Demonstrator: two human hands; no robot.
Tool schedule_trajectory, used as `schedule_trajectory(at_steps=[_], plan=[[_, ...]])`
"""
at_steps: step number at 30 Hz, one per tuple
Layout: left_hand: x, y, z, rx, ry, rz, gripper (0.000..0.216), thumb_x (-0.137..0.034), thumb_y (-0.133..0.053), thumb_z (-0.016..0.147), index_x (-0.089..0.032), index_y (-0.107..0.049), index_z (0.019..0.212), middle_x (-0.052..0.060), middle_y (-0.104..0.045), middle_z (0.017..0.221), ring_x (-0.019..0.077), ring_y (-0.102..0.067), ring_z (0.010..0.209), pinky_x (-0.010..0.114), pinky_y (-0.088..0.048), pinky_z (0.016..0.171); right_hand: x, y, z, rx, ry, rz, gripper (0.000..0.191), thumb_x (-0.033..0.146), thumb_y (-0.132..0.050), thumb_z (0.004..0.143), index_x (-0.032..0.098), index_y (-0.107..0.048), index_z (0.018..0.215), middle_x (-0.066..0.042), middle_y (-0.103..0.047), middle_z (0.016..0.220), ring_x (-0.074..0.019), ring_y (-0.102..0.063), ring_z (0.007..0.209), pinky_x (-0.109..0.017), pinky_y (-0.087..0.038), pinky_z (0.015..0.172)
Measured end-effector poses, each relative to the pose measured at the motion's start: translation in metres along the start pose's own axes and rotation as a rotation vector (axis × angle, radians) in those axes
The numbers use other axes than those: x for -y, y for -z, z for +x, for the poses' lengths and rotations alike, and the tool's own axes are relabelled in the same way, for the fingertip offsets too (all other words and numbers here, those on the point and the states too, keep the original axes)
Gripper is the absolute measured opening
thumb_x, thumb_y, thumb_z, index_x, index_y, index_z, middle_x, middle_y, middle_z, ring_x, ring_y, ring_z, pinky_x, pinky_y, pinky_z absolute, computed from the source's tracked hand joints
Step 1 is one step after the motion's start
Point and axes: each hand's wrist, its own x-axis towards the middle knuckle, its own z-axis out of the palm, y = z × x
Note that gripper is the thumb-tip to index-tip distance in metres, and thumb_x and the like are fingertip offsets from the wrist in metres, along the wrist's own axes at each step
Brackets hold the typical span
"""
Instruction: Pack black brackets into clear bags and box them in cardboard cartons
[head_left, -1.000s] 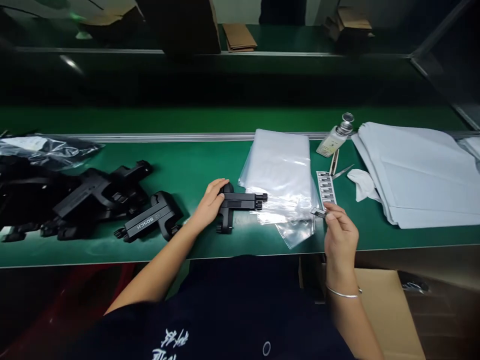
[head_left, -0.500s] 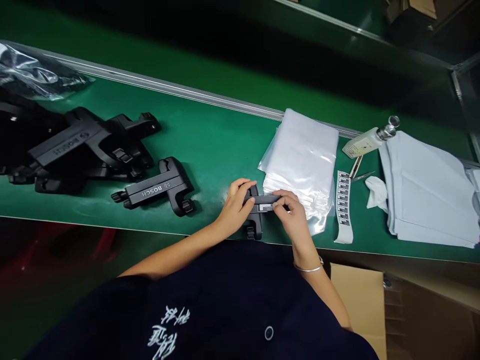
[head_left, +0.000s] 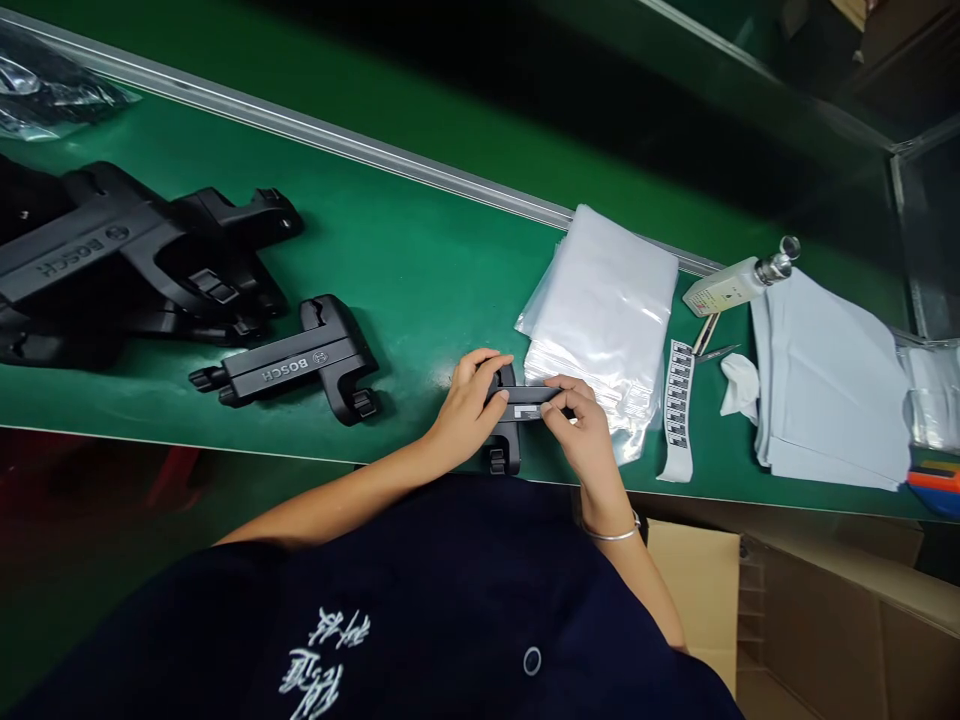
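A black plastic bracket-like part (head_left: pixel 508 435) lies at the table's front edge, partly hidden by my hands. My left hand (head_left: pixel 471 412) is closed around its left side, thumb pressed on its upper face. My right hand (head_left: pixel 581 425) grips its right end, with thumb and fingertips bent in. Between the two thumbs a small pale label (head_left: pixel 526 411) shows on the part's face. A strip of black-and-white labels (head_left: pixel 679 405) lies to the right. Left of my hands rests a similar black part marked BOSCH (head_left: pixel 296 368).
More black BOSCH parts (head_left: pixel 142 240) are piled at the left. Clear plastic bags (head_left: pixel 604 300) lie stacked just beyond my hands. Rightward are a pump bottle (head_left: pixel 724 287), tweezers (head_left: pixel 716 353), a crumpled white cloth (head_left: pixel 740 386) and folded pale cloths (head_left: pixel 829 390). An open cardboard box (head_left: pixel 694 590) stands below the edge.
The view has shifted slightly. The pale label looks slimmer and evenly set on the part, and my right thumb sits a little further left. Both hands keep their hold.
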Motion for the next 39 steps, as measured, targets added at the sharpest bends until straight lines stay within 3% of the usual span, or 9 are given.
schedule_trajectory(at_steps=[39], plan=[[-0.0006,0.0,0.0,-0.004,0.0,0.014,0.041,-0.021,-0.043,0.092,-0.021,-0.046,0.133,0.013,-0.041,0.137,0.0257,-0.04,0.133,0.047,-0.035,0.113,0.0009,0.0025,-0.0001,0.032,0.011,-0.008,0.019,0.029,-0.061,0.079,0.023,-0.056,0.061,-0.006,-0.065,0.111,-0.0272,-0.053,0.111,-0.048,-0.032,0.101]])
